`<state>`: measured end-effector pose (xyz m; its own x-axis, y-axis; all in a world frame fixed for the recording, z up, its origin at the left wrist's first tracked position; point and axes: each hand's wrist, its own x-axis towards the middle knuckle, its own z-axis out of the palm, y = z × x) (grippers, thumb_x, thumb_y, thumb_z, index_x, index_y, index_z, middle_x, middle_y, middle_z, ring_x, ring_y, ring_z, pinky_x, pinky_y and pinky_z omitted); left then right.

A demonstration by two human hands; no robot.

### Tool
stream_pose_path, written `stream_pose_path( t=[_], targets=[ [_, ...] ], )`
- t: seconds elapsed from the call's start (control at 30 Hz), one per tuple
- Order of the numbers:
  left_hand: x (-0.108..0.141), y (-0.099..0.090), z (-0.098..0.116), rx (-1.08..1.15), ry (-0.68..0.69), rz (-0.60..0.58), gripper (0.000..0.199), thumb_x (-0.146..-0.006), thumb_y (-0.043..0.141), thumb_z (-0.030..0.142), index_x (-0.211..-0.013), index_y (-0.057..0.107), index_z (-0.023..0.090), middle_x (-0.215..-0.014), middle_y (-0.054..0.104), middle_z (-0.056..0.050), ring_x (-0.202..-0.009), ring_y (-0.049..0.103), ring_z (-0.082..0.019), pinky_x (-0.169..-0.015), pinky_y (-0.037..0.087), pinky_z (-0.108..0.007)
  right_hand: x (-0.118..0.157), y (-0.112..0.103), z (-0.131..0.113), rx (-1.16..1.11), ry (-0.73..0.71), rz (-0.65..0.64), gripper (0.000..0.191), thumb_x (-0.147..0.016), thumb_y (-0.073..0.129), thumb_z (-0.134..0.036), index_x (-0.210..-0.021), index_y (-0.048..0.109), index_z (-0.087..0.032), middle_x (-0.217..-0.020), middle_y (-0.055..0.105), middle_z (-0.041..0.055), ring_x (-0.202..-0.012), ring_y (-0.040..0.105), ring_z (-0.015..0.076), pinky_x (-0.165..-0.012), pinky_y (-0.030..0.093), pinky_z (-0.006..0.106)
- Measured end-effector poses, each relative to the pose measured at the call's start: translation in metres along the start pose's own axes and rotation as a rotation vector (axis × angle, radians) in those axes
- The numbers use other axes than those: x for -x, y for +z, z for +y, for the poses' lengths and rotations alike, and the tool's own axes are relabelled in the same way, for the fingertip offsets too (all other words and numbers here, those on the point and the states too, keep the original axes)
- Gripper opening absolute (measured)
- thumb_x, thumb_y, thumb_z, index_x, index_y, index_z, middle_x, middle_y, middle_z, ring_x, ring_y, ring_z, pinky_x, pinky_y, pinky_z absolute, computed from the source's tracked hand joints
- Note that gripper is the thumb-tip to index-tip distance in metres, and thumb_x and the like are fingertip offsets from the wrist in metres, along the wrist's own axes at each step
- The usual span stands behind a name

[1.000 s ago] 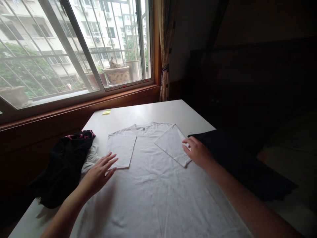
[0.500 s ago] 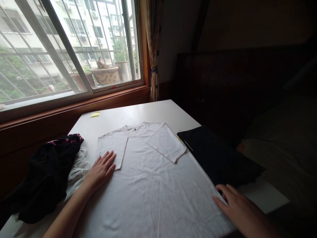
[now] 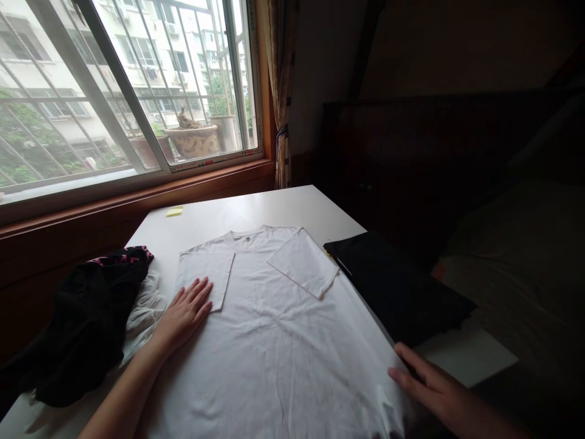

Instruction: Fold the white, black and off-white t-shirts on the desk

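A white T-shirt lies spread on the white table, its collar towards the window and both sleeves folded inward over the body. My left hand rests flat on the left sleeve and the cloth beside it, fingers spread. At the shirt's lower right side, my right hand holds the edge between thumb and fingers, and the cloth there is pulled into creases.
Dark folded cloth lies right of the shirt. A black and pink garment and crumpled white cloth are heaped at left. A yellow note sits on the table near the window.
My right hand has closed on the shirt's right edge and shifted slightly left; the cloth there has drawn inward and creased. My left hand has stayed in place.
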<state>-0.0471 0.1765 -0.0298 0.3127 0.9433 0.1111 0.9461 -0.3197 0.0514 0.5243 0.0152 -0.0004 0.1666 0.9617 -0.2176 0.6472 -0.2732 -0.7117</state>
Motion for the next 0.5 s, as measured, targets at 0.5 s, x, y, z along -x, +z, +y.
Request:
stream_pose_path(
  t=[0.5],
  targets=[
    [0.014,-0.001,0.014,0.003,-0.119,-0.039,0.062,-0.106,0.032,0.053,-0.162,0.034,0.025,-0.169,0.03,-0.006,-0.158,0.022,-0.029,-0.126,0.02,-0.058,-0.055,-0.072,-0.092,-0.088,-0.193,0.008,0.047,-0.087,0.059,-0.069,-0.106,0.073,-0.028,-0.096,0.077,0.0071,-0.085,0.072,0.0279,-0.067,0.057,0.032]
  ],
)
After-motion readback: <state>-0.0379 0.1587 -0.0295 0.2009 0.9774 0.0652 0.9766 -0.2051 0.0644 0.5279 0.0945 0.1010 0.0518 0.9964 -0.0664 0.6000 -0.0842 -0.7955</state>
